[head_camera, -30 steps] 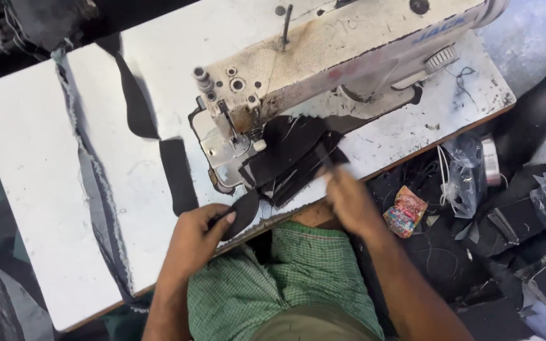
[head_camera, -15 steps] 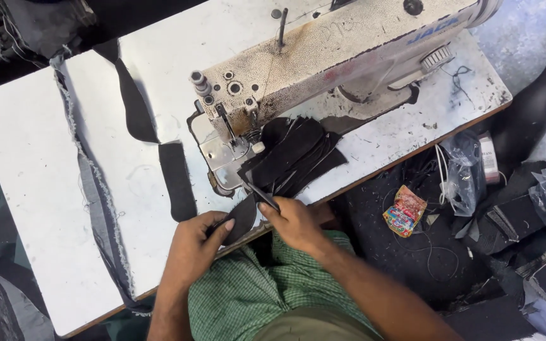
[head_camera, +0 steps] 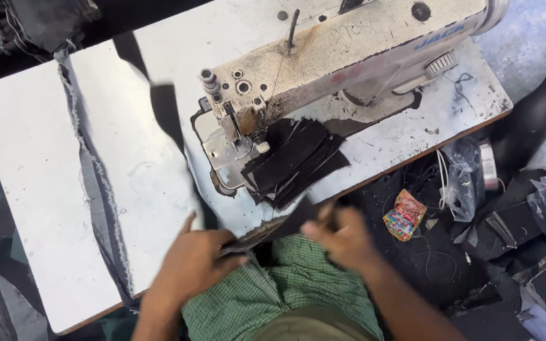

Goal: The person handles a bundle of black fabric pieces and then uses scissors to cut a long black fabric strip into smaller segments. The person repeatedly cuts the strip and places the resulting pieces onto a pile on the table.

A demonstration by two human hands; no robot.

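My left hand [head_camera: 192, 264] and my right hand [head_camera: 342, 239] are at the near edge of the white table [head_camera: 26, 189], both gripping one narrow black fabric piece [head_camera: 273, 228] that stretches between them. Both hands are blurred by motion. Just beyond them a stack of black fabric pieces [head_camera: 295, 161] lies beside the needle area of an off-white, worn sewing machine [head_camera: 349, 57]. A long black fabric strip [head_camera: 165, 120] trails across the table to the left of the machine.
A frayed dark strip [head_camera: 93, 183] runs down the table's left part. To the right, on the floor, lie a colourful small packet [head_camera: 404, 215], clear plastic bags [head_camera: 466, 180] and dark fabric scraps [head_camera: 513, 233]. My green checked shirt [head_camera: 273, 293] fills the bottom.
Both hands have pulled back from the stack by the needle to the table's near edge, drawing a black piece with them. The long black strip on the left has shifted.
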